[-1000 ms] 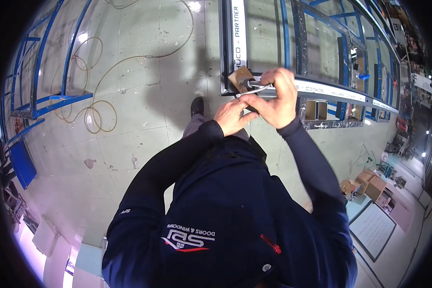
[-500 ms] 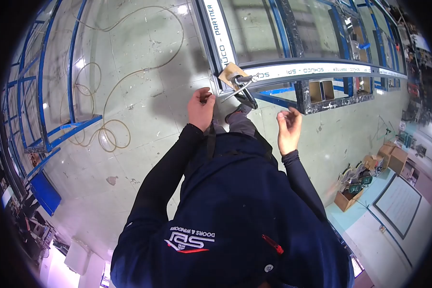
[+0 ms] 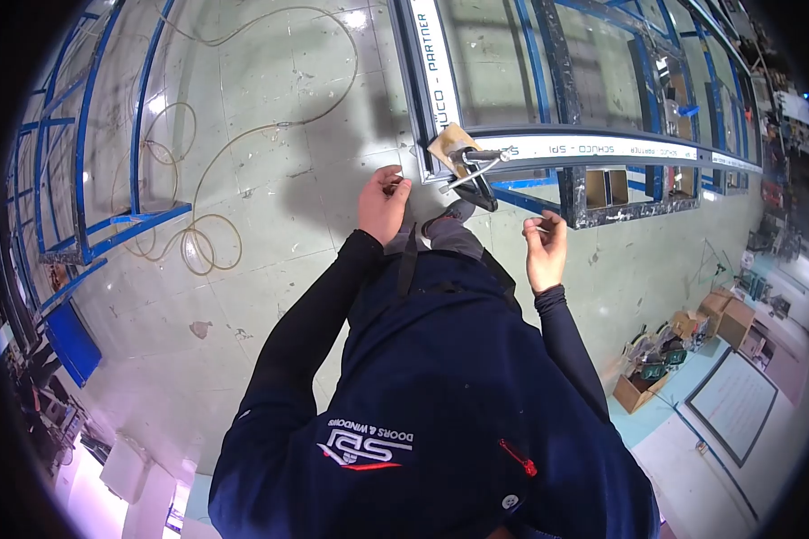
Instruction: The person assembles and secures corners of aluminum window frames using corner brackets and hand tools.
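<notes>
My left hand is just left of the frame corner, apart from it, its fingers curled in toward the thumb. On the other side my right hand hovers right of the clamp, fingertips bent together near the thumb. Whatever either hand may hold is too small or hidden to make out. A metal screw clamp with a sliding T-bar sits on the corner, over a square wooden pad. The dark window frame carries white protective film with printed lettering along both profiles.
Blue steel racks stand at the left. A black-and-blue stand supports the frame at right. A thin hose loops over the tiled floor. Cardboard boxes and a whiteboard are at lower right.
The view has shifted, so the frame and clamp appear farther right and lower. My hands stay beside the corner in much the same pose, slightly lower in view.
</notes>
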Action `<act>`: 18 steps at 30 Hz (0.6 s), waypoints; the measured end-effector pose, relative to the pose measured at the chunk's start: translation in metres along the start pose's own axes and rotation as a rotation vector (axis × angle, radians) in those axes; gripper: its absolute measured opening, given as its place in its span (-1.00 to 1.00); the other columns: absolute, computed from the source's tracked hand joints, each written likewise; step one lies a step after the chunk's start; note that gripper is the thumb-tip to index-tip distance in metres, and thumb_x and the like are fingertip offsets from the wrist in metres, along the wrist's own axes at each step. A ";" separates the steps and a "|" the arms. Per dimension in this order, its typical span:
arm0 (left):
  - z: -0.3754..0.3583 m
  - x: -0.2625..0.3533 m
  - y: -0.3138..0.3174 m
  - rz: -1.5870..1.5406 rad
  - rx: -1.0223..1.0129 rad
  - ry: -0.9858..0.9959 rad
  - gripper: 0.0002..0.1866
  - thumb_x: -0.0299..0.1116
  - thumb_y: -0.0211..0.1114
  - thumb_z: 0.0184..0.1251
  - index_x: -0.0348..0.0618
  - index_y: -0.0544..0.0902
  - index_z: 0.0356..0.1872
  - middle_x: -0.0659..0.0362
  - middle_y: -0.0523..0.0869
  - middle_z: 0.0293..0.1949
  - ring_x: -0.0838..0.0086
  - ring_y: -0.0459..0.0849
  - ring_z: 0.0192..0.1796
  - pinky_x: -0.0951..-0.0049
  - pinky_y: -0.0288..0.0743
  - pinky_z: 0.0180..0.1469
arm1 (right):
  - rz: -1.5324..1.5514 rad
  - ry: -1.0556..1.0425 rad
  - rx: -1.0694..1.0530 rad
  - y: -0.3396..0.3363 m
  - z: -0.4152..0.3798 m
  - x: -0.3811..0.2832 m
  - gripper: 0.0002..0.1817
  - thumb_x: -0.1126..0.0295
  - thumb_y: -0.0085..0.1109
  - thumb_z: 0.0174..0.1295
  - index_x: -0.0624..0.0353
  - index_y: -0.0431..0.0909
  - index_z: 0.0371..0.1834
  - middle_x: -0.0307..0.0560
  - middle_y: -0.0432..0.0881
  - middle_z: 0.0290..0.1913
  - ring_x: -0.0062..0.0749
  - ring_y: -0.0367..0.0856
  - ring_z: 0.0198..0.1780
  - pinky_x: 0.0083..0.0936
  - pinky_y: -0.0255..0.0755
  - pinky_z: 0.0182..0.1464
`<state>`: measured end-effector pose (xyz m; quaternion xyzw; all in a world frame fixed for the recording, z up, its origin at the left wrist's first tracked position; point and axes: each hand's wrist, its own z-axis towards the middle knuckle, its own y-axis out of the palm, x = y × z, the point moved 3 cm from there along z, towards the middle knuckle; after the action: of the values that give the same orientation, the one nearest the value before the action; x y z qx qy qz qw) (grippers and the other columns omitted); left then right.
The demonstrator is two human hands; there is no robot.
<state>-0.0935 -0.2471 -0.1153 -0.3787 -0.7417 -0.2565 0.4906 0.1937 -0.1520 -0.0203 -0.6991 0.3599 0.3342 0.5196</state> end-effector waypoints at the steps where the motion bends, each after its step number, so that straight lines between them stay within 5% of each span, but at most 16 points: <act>1: -0.005 0.014 0.002 0.177 -0.018 0.096 -0.59 -0.35 0.33 0.34 -0.20 0.58 0.18 0.16 0.64 -0.21 0.42 0.62 -0.22 0.40 0.53 -0.10 | -0.001 0.001 -0.004 0.000 0.003 -0.003 -0.54 0.30 0.34 0.32 0.27 0.41 0.15 -0.12 0.61 -0.07 -0.56 0.56 -0.22 -0.57 0.50 -0.12; 6: -0.028 0.059 0.018 0.846 -0.124 0.529 -0.41 -0.28 0.34 0.27 0.07 0.51 0.37 0.05 0.52 -0.12 0.15 0.57 -0.09 0.23 0.48 -0.02 | -0.009 -0.026 -0.031 0.002 0.010 -0.009 -0.54 0.29 0.35 0.32 0.27 0.41 0.16 -0.13 0.60 -0.05 -0.55 0.56 -0.19 -0.56 0.50 -0.08; 7: -0.028 0.059 0.019 0.918 -0.159 0.493 -0.40 -0.19 0.33 0.28 0.08 0.50 0.39 0.08 0.53 -0.09 0.18 0.54 -0.04 0.18 0.42 0.02 | -0.014 -0.022 -0.037 0.003 0.009 -0.009 -0.54 0.29 0.35 0.32 0.27 0.41 0.16 -0.13 0.60 -0.05 -0.55 0.56 -0.18 -0.55 0.50 -0.08; 18: -0.016 0.095 0.021 1.369 -0.368 0.842 -0.52 -0.32 0.20 0.27 -0.25 0.58 0.22 0.25 0.61 -0.21 0.39 0.53 -0.07 0.29 0.37 -0.13 | -0.132 0.049 -0.152 0.014 -0.010 0.003 -0.60 0.35 0.35 0.28 0.23 0.47 0.11 -0.11 0.63 -0.07 -0.52 0.61 -0.25 -0.51 0.53 -0.15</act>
<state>-0.0896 -0.2181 -0.0216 -0.6936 -0.0469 -0.1385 0.7054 0.1839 -0.1649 -0.0272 -0.7666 0.2992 0.3084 0.4772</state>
